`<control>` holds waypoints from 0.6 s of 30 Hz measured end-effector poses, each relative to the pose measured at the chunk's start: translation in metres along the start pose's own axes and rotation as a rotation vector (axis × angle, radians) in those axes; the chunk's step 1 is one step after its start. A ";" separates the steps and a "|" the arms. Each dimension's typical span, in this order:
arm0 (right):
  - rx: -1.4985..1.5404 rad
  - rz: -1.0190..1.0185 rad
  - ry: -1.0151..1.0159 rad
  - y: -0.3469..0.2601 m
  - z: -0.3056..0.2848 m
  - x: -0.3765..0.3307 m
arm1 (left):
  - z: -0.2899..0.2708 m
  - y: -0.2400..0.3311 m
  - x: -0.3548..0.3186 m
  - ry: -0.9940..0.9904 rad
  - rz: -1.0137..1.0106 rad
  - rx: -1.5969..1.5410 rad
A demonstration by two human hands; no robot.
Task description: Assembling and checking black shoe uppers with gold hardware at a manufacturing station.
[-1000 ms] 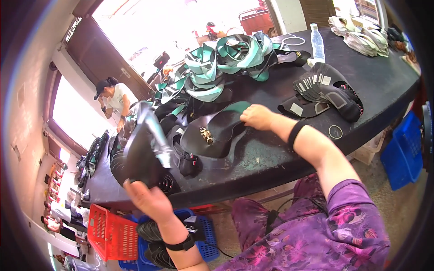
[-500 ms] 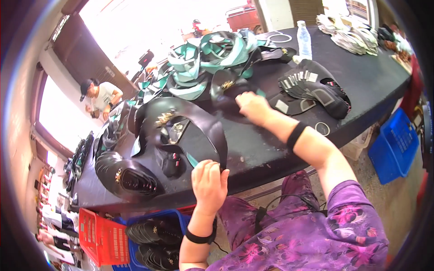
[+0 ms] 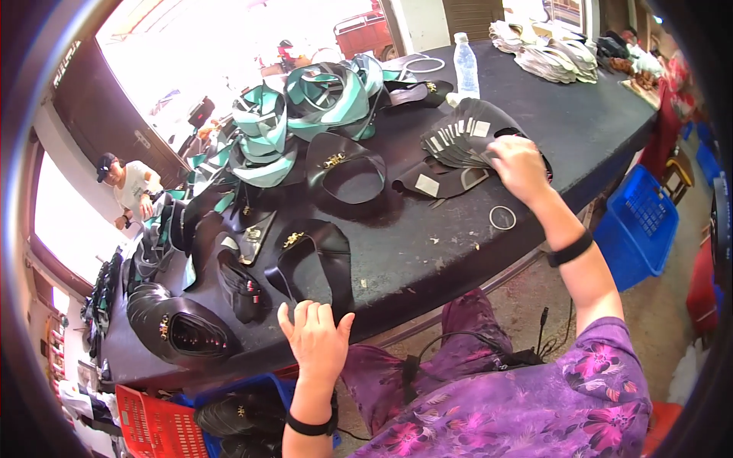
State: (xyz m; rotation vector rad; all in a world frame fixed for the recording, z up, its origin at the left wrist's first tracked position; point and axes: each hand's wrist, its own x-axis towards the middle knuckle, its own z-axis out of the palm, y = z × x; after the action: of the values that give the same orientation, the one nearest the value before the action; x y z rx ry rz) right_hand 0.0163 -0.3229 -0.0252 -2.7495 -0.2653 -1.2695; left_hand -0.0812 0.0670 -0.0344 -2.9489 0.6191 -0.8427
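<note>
A single head-worn fisheye camera gives the only view, looking steeply down and forward over the dark worktable (image 3: 580,130) from the person's standing or seated place at its near edge. The table fills the middle of the picture, close below the lens, its straight edges bowing toward the round rim. The person's own lap lies nearer than the table, at the lower edge. Beyond the table's far side the view reaches what seems a bright open doorway, too washed out to read. No second view overlaps.
</note>
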 end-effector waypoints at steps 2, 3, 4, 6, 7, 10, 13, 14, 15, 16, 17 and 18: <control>-0.125 0.098 -0.035 0.026 -0.013 -0.032 | -0.009 0.000 0.002 -0.112 0.018 0.060; -0.153 0.131 -0.069 0.033 -0.021 -0.046 | -0.014 0.000 0.005 -0.130 0.043 0.080; -0.173 0.162 -0.104 0.037 -0.027 -0.058 | -0.018 0.000 0.009 -0.153 0.065 0.106; -0.176 0.209 -0.158 0.045 -0.030 -0.083 | -0.021 -0.001 0.018 -0.191 0.149 0.150; -0.171 0.193 -0.138 0.042 -0.030 -0.091 | -0.021 -0.001 0.019 -0.221 0.159 0.178; -0.123 0.188 -0.105 0.036 -0.024 -0.100 | -0.021 -0.001 0.019 -0.249 0.175 0.251; -0.120 0.144 -0.036 0.033 -0.023 -0.101 | -0.022 0.001 0.018 -0.279 0.186 0.338; -0.120 0.143 -0.036 0.035 -0.023 -0.102 | -0.024 0.002 0.017 -0.308 0.184 0.381; -0.085 0.131 -0.006 0.039 -0.023 -0.103 | -0.025 0.003 0.017 -0.335 0.183 0.422; -0.053 0.120 0.024 0.043 -0.022 -0.105 | -0.024 0.004 0.017 -0.334 0.184 0.420; -0.058 0.124 0.025 0.050 -0.023 -0.108 | -0.023 0.003 0.017 -0.304 0.184 0.448; -0.011 0.166 0.022 0.058 -0.023 -0.109 | -0.022 0.002 0.017 -0.273 0.185 0.476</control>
State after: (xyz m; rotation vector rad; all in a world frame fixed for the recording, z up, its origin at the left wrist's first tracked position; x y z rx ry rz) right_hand -0.0588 -0.3958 -0.0940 -2.6986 -0.0278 -1.2607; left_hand -0.0798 0.0602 -0.0071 -2.4685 0.5682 -0.4748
